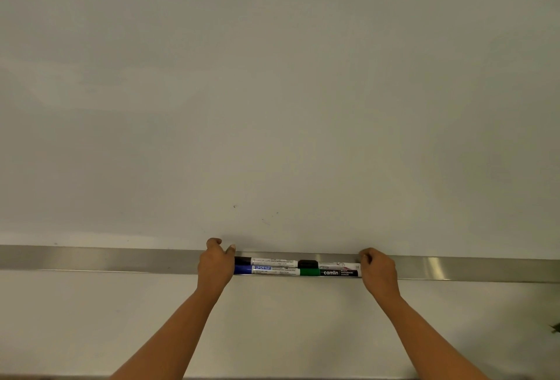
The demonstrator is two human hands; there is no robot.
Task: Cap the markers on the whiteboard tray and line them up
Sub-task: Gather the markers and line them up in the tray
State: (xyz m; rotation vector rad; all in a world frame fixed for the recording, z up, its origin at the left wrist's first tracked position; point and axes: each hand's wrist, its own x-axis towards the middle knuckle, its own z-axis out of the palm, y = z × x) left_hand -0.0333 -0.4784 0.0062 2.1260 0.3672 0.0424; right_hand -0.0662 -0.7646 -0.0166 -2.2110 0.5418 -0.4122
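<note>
Four capped markers lie end to end in two rows on the metal whiteboard tray (121, 258). In the back row are a black-capped marker (274, 262) and a second black-capped marker (335, 264). In the front row lie a blue-capped marker (269, 270) and a green-capped marker (331, 272) labelled camlin. My left hand (215, 264) rests against the left ends of the rows, thumb and forefinger apart, gripping nothing. At the right ends sits my right hand (377, 269), fingers curled in, touching the marker ends.
The whiteboard (272, 106) fills the view above the tray, with a few faint specks near its lower middle. The tray runs the full width of the view. A light wall lies below it. A small dark object (555, 328) shows at the right edge.
</note>
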